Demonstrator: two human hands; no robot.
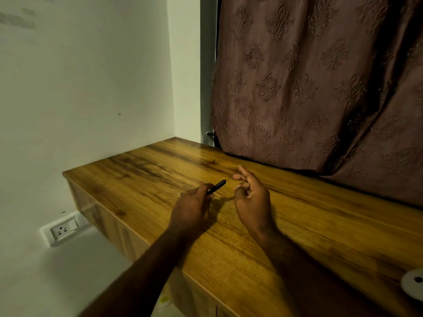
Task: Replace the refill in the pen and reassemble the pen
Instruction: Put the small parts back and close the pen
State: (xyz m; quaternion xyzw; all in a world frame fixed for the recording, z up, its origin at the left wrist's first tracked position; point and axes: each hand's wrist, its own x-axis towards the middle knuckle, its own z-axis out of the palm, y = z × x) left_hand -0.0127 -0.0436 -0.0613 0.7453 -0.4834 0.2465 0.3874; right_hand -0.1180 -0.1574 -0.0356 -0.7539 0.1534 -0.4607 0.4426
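A black pen barrel [217, 186] sticks out of my left hand [192, 207], which grips it above the wooden table [320, 225], its open end pointing up and to the right. My right hand [251, 197] is just right of that end and pinches a thin pale refill [234, 176] between thumb and forefinger. The refill's tip lies a short gap away from the barrel's end. Most of the refill is hidden by my fingers.
A brown patterned curtain [320, 88] hangs behind the table's far edge. A white round object [414, 282] sits at the right edge of the table. A wall socket [63, 229] is low on the left wall, past the table's left edge.
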